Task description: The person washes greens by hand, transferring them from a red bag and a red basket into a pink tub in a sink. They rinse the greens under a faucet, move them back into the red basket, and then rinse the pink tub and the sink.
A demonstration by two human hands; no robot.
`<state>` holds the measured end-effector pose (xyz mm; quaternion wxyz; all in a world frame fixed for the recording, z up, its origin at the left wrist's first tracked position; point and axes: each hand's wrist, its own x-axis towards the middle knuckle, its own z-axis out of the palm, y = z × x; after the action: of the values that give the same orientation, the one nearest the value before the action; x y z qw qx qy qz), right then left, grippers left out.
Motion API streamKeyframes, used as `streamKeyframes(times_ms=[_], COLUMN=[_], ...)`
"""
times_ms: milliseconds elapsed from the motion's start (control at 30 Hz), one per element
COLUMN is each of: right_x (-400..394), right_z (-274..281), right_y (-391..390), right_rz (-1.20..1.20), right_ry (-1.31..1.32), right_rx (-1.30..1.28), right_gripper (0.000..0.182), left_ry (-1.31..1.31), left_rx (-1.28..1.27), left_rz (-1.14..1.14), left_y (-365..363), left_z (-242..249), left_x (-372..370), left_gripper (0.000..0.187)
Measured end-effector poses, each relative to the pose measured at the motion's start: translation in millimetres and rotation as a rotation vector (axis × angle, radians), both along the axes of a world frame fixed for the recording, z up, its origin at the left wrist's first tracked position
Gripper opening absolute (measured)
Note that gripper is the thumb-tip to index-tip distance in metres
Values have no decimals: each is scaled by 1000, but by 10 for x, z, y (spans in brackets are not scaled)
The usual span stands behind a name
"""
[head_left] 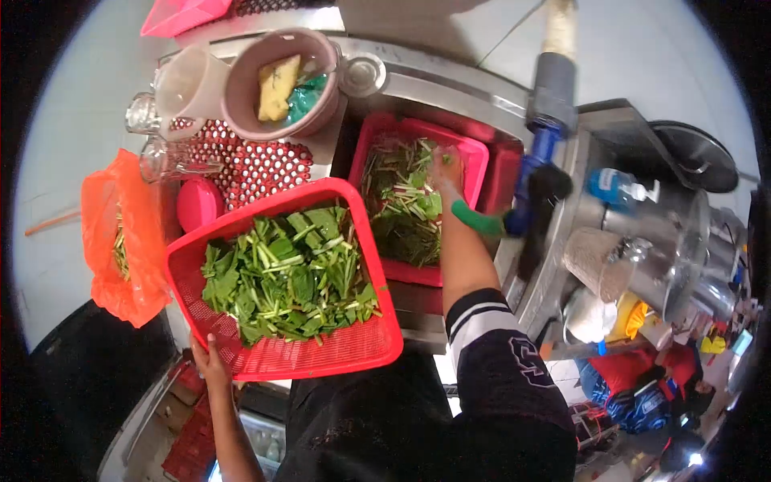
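Observation:
A red perforated basket (pixel 385 325) holds a heap of chopped green leaves and stems (pixel 285 273). My left hand (pixel 212 361) grips the basket's near left edge, with the thumb against its side. In the sink stands a second pink-red basin (pixel 474 161) containing water and more cut greens (pixel 409 185). My right hand (pixel 448 170) reaches into this basin at its right side, over the greens; its fingers are blurred and partly hidden. The green end of a hose (pixel 478 218) crosses in front of my right wrist.
A mauve bucket (pixel 238 96) holds a yellow sponge. Beside it are a clear jug (pixel 185 80) and glass mugs (pixel 152 158). An orange plastic bag (pixel 120 241) lies at left. At right are a blue soap bottle (pixel 608 186), metal pots and a person (pixel 642 386).

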<state>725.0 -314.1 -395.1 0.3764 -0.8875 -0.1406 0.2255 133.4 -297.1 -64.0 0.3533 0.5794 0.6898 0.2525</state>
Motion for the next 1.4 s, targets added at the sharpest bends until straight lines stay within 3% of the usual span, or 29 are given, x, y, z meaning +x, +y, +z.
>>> streamKeyframes(times_ms=[67,133,167,233,267,367,400,500,567,667,767,833,900,967,1000,1033,1100,1200,1267,1300,1333,1367,1400], right_x=[27,-106,-202,-352,-433,-666,-716,-678,-491,-674,-1041,-1276,-1495,-1674,-1754,-1839,-1846,-1685,-1632,-1567,-1462,-1355,-1272], right_z=[-317,-575,-545,-203,-74,223,184,-441,-1477,-550,-38,528,529,336,437,561,643,441,347,372,419,505,621], right_y=[229,419,483,680,706,644,504,-148,-951,-890,-815,-653,-456,-172,-126,-119,-56,-57,-112,-192,-343,-475,-558], right_rz=[89,383,403,907,916,1407,1466,1429,1225,1145,987,815,634,1240,1229,1035,825,991,1107,1113,952,786,795], right_ry=[54,-46,-31,38,50,330,310,121,-237,-90,-21,221,455,214,214,330,427,338,280,265,352,429,410], right_rx=[51,83,74,220,212,-690,-754,-605,-141,-378,-265,-34,200,-430,-421,-304,-169,-380,-531,-526,-268,-17,-20], right_gripper=[57,59,59,62,62,60,58,55,52,52,52,69,87,74,74,57,42,49,54,54,57,62,62], left_ry=[89,237,121,138,145,249,287,248,205,143,86,59,47,89,91,77,14,-74,23,111,194,14,-4], left_rx=[-36,-6,-37,-62,-74,-67,-39,-39,-45,-66,-49,-24,-39,-49,-41,-17,26,-39,11,31,48,-1,5], left_rz=[-22,-1,59,66,53,53,55,54,68,87,78,72,48,31,19,21,31,-10,5,-33,-69,-15,-6], left_y=[-13,-44,-49,-58,-54,-61,-62,-63,-50,-68,-34,-45,-32,-12,-16,-40,-23,18,7,9,-11,-12,-14], left_z=[88,97,88,68,71,81,71,62,88,92,114,66,73,122,110,67,48,54,68,8,-50,-60,-64], left_x=[71,43,49,-44,-63,-20,-39,-52,41,62,164,67,50,120,99,56,91,64,48,-36,-118,-87,-45], left_gripper=[50,53,55,54,54,53,52,52,51,50,49,48,48,47,47,47,46,46,45,45,45,45,45])
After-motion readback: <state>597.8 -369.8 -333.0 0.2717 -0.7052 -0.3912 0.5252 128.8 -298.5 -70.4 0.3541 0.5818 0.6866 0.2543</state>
